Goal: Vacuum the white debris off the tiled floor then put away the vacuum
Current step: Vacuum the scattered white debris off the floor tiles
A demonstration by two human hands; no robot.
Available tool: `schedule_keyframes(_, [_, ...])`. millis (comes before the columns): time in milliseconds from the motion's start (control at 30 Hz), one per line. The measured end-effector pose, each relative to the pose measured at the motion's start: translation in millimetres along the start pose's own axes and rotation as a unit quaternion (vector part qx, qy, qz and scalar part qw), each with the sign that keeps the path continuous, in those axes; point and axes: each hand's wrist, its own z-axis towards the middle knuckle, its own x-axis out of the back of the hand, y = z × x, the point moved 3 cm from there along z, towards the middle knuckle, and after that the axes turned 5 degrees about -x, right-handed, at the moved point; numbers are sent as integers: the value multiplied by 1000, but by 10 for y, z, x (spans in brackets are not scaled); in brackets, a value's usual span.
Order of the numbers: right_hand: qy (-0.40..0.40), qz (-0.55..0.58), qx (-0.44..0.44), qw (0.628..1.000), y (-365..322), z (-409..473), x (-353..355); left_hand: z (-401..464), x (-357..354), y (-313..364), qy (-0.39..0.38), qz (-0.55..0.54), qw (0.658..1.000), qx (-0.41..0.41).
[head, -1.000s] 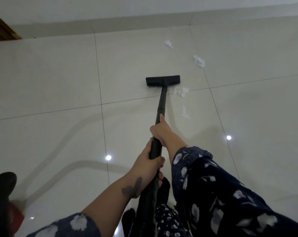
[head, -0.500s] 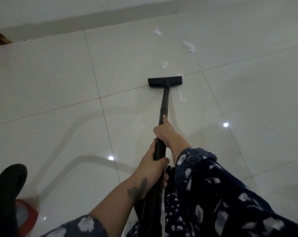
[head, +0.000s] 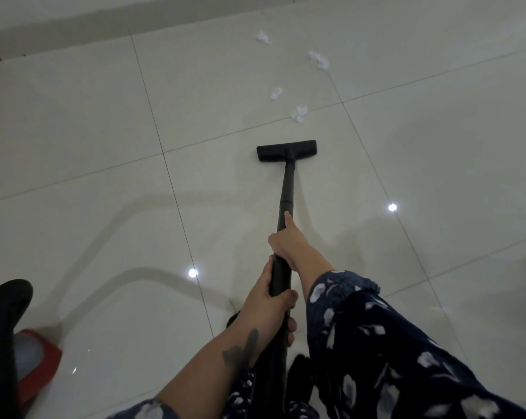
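- You are holding the long black rigid vacuum wand [head: 287, 189] with both hands: your left hand [head: 271, 303] is wrapping it low, fingers [head: 287, 297] clenched right round the tube, and your right hand [head: 286, 240] is gripping just above, forefinger lying straight along the tube.
- The flat black floor nozzle [head: 287, 150] is sitting on the glossy pale tiled floor [head: 104, 116], in the middle of the scene.
- Four crumpled white scraps of debris [head: 299, 113] are lying beyond it, far and slightly right; the nearest one is just past the nozzle, on a grout line, and none is touching it.
- The wand looks stiff and light, so it is likely steering best from where you are holding it, one hand guiding and one pushing. The scraps look feather-light and may skitter on the slick tile if you are shoving the nozzle fast.
- The red and black vacuum body [head: 29, 355] is standing near left, partly out of view.
- Compared with half a second ago, the nozzle is sitting nearer to you, two scraps that lay beside or under it are now lying clear beyond it, and the scrap to the right of the wand is gone.
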Motion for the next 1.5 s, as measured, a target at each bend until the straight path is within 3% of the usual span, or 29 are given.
schedule_keyframes(100, [5,25,4,1000,263,-91,-29,-141,-128,-204,3,3,1000,10])
schedule_keyframes(300, [-10,-44,25,999,599,-276,-99,-334,-296,-523,12,-1,1000,5])
schedule_keyframes(433, [-8,57,31,998,864,-367,-135,-442,-404,-726,17,8,1000,3])
schedule_keyframes(733, [-3,19,8,1000,1058,-375,-140,-475,-532,-887,16,18,1000,-2])
schedule_keyframes(1133, [-9,74,6,997,491,-66,-1,-63,-282,-431,14,28,999,-11])
schedule_keyframes(1300, [10,143,45,989,148,53,107,172,-124,-99,2,31,999,-15])
schedule_keyframes(1500, [5,116,21,993,-276,285,326,473,-25,270,-2,47,999,-28])
